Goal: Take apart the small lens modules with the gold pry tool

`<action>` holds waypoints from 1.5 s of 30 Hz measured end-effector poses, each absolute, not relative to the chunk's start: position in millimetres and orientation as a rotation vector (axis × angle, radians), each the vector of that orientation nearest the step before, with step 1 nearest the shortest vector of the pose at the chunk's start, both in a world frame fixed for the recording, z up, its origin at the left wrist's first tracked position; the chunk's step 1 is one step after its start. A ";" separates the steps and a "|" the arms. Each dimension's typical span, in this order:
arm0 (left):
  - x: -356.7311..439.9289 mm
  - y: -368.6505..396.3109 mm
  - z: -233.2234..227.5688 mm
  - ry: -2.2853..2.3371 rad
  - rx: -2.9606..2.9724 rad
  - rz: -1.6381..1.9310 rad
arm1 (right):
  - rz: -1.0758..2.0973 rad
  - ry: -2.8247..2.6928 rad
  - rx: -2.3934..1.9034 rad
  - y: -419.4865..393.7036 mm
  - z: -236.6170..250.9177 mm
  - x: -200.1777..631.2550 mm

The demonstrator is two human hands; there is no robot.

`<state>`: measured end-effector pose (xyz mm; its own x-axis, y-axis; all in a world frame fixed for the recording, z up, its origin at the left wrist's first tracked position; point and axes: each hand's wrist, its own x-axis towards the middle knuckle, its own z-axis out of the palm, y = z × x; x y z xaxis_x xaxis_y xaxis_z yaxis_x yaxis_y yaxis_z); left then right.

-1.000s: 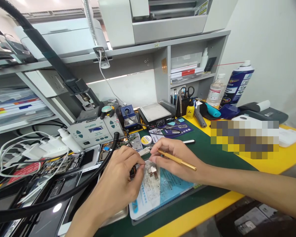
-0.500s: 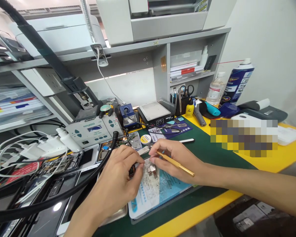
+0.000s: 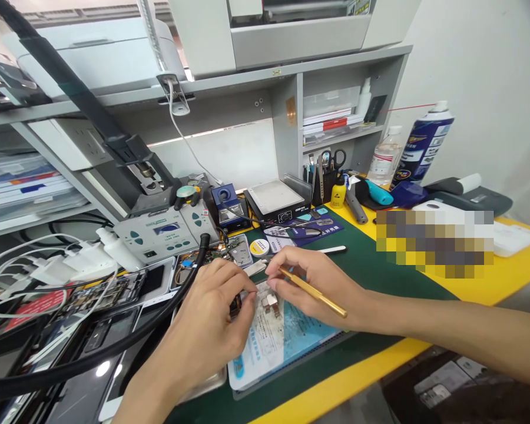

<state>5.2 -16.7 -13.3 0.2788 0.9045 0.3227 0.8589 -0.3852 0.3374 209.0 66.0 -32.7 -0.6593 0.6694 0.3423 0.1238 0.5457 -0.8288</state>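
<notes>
1. Between the two hands, small metal pieces (image 3: 270,303) are lying on a blue and white printed sheet (image 3: 282,341), just under the fingertips of both.
2. The right hand (image 3: 311,282) is gripping a thin gold-coloured tool (image 3: 312,292) between thumb and fingers; the tool's far end is pointing back toward the wrist, and its tip is hidden near the fingertips.
3. The left hand (image 3: 216,306) is pinching a small dark part (image 3: 235,306) with curled fingers, touching the left edge of the sheet.
4. Just beyond the left hand, an open circuit board (image 3: 223,252) is lying on the green surface (image 3: 380,277), and a thick black hose (image 3: 176,300) is curving past the hand's left side.
5. Beyond the right hand, a small round tin (image 3: 259,248) and a white pen-like stick (image 3: 333,249) are resting near it.
6. Farther behind both hands, a grey control station (image 3: 168,229) and a blue spray can (image 3: 424,144) are standing well apart.
</notes>
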 end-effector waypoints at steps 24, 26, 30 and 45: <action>6.5 -15.1 -14.5 1.682 2.491 0.667 | 1.047 -2.132 -0.684 67.0 -36.8 213.1; 6.4 -15.6 -14.4 1.681 2.494 0.668 | 1.038 -2.136 -0.690 66.9 -37.0 213.3; 6.0 -15.7 -14.4 1.680 2.487 0.672 | 1.034 -2.134 -0.672 67.1 -37.7 212.8; 4.6 -15.4 -14.4 1.684 2.511 0.658 | 1.021 -2.157 -0.640 66.8 -36.9 213.3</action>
<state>4.6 -15.4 -14.4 0.3175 0.8930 0.3190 0.8728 -0.4067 0.2700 213.3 66.8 -36.9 -0.6638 0.6599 0.3519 0.1464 0.5761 -0.8042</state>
